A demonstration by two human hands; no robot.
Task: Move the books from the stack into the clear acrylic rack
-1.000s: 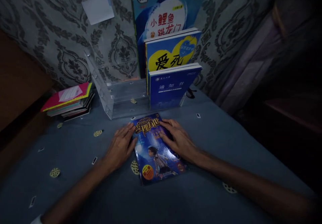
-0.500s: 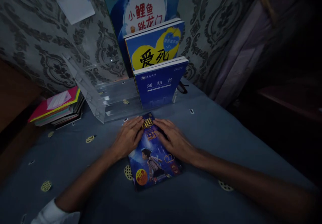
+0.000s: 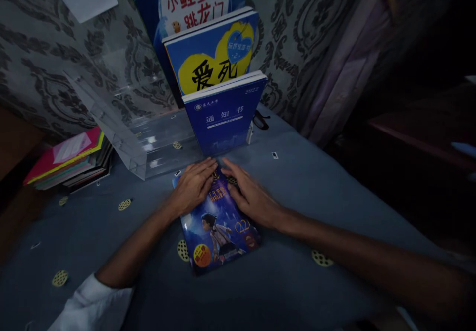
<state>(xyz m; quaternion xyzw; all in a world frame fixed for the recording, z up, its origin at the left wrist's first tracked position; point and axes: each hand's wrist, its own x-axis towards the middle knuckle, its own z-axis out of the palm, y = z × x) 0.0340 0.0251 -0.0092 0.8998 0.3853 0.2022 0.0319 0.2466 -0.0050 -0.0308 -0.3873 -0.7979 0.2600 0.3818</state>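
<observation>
One blue-grey table (image 3: 305,192). One clear rack (image 3: 119,145) on it. Three upright books (image 3: 211,55) at rack's right part, one behind another. One stack of books (image 3: 70,157) left of rack. One blue book (image 3: 219,236) flat on table before rack. Two hands, fingers extended, neither grasping: left hand (image 3: 194,187) over book's top, right hand (image 3: 255,197) at right edge.
</observation>
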